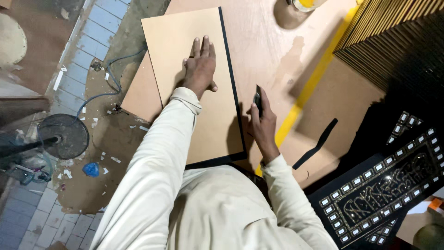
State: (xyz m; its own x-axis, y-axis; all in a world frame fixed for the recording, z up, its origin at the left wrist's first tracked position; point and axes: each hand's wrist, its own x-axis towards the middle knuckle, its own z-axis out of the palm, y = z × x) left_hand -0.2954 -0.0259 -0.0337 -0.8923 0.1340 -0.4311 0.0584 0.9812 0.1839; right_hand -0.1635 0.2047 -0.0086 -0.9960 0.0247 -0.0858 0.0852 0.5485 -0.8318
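A tan rectangular backing board (185,46) with a thin black edge along its right and near sides lies on the wooden worktable (263,41). My left hand (200,68) rests flat on the board's middle, fingers together and pointing away from me. My right hand (262,125) hovers just right of the board's black edge, gripping a small dark cutter (258,99) that points upward. A loose black strip (317,143) lies on the table to the right of that hand.
A yellow stripe (307,85) runs diagonally across the table. Stacked dark frames (393,41) fill the upper right. A black ornamented framed panel (384,190) lies at lower right. A glue container (305,4) stands at the top. A fan base (62,136) and cable sit on the littered floor at left.
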